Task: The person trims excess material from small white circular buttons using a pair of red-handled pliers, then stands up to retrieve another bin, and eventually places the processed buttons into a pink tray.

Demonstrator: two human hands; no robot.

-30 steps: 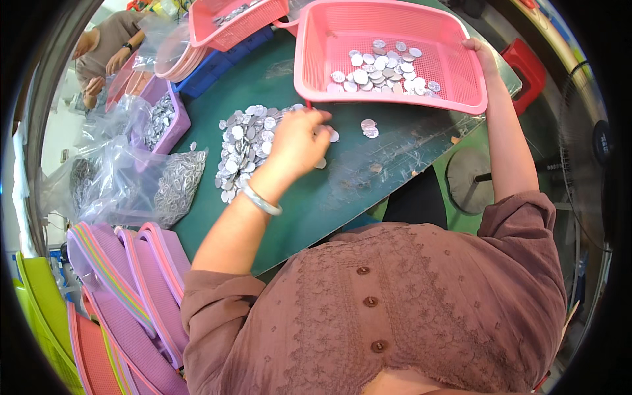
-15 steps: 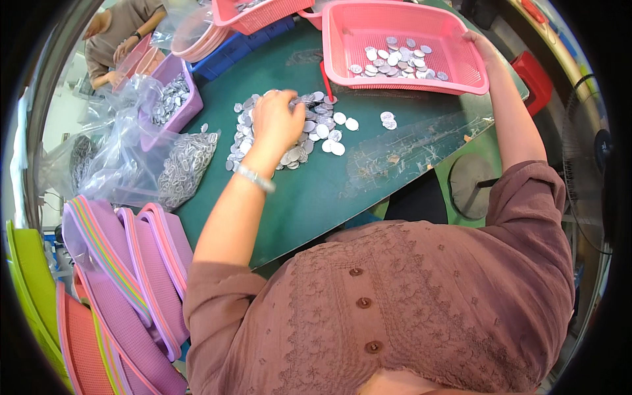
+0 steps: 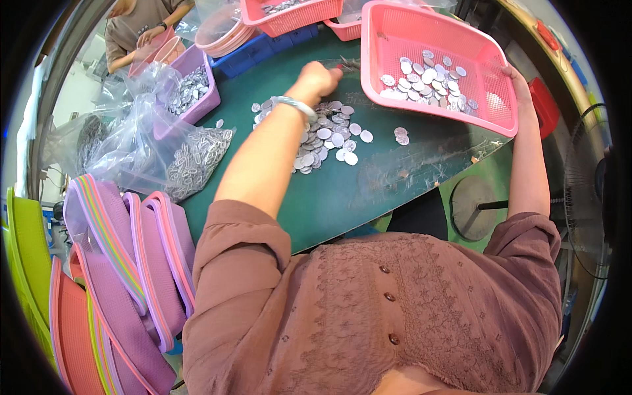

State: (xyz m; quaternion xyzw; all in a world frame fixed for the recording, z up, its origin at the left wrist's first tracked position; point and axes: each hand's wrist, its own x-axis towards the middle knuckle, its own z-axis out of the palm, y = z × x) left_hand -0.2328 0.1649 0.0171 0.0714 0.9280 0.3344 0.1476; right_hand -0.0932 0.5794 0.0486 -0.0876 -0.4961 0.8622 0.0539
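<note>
My left hand (image 3: 317, 79) is closed just beyond a loose pile of flat silver oval tags (image 3: 329, 125) on the green table. At its fingertips shows a small red-handled tool (image 3: 341, 66) with a dark end, its kind not clear. My forearm covers part of the pile. My right hand (image 3: 517, 78) grips the right rim of a pink plastic basket (image 3: 454, 29). Similar silver ovals (image 3: 431, 79) lie inside, and the basket's near corner reaches over the table edge. A few ovals (image 3: 401, 135) lie apart on the table below the basket.
Left of the pile lie a clear bag of small metal links (image 3: 197, 161) and a purple basket of silver pieces (image 3: 214, 99). Stacked purple baskets (image 3: 112, 263) stand at near left. A blue tray (image 3: 263, 51) and another person (image 3: 141, 33) are at the back; a fan (image 3: 586, 191) is at right.
My left hand has moved from the top of the pile to the far side, closing at the red-handled tool. My right hand still holds the basket. The whole view has shifted.
</note>
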